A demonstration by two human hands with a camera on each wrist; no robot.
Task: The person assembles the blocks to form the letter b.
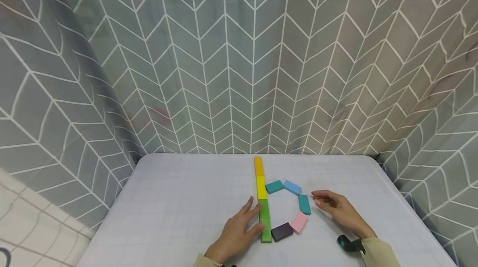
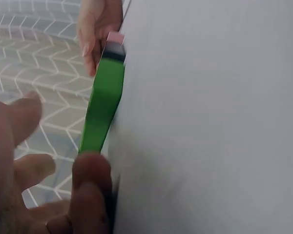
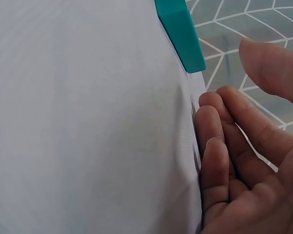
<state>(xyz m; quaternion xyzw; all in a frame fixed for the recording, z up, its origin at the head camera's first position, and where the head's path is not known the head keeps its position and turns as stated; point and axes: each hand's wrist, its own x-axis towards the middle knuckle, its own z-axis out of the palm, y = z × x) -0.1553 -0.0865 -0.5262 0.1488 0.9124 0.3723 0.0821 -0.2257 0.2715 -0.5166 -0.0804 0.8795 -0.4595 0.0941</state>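
Note:
A straight column of blocks runs away from me: orange point(image 1: 259, 166), yellow point(image 1: 262, 187), then two green blocks point(image 1: 265, 231). Curving off its right side is an arc of a teal block point(image 1: 274, 187), a blue block point(image 1: 292, 187), a second teal block point(image 1: 304, 204), a pink block point(image 1: 299, 222) and a black block point(image 1: 281, 231). My left hand point(image 1: 237, 231) lies at the column's left, fingers spread, fingertips right at the green blocks. To the right of the arc rests my right hand point(image 1: 337, 210), loosely bent and holding nothing, its fingertips a little apart from the second teal block.
All blocks lie flat on a white cloth-covered table point(image 1: 179, 192). Beyond its back edge hangs a grey curtain point(image 1: 239, 72) with white zigzag lines, which also closes in both sides. A dark strap point(image 1: 349, 243) sits on the right wrist.

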